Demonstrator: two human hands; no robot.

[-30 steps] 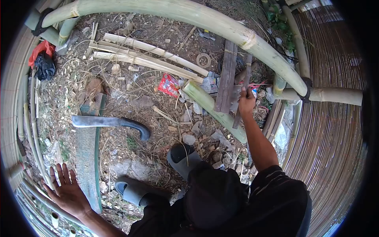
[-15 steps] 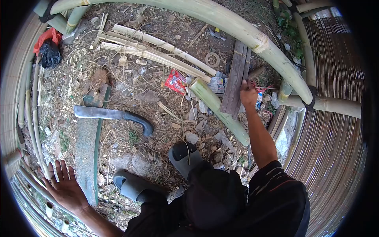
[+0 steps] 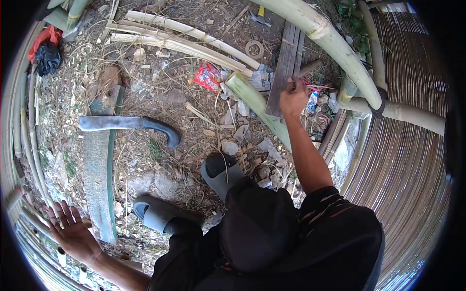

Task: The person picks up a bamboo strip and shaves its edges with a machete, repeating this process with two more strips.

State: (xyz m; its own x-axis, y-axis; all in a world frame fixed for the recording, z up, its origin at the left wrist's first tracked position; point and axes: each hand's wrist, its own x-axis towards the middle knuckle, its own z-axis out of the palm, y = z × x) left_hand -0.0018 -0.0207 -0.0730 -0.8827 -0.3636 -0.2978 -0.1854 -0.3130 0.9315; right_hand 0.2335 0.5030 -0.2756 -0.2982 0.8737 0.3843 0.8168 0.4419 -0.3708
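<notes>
My left hand (image 3: pixel 75 235) is held out at the lower left, palm up with its fingers spread and nothing in it. Out at the right, my right hand (image 3: pixel 293 97) is at the edge of a dark wooden plank (image 3: pixel 281 72), its fingers curled; what they hold, if anything, is hidden. Beside the plank lies a green bamboo piece (image 3: pixel 252 99). A machete (image 3: pixel 111 122) with a dark curved handle rests across a long green-edged board (image 3: pixel 98 169).
Split bamboo strips (image 3: pixel 184 43) lie at the top centre. A red packet (image 3: pixel 208 76) is on the littered ground. A thick bamboo pole (image 3: pixel 315 26) arches across the upper right. Red and black bags (image 3: pixel 47 53) sit at the upper left. A slatted screen (image 3: pixel 412 106) stands at the right.
The ground and its objects have shifted up and left in view. My right hand has moved closer over the plank's edge, its fingers curled. My left hand stays spread.
</notes>
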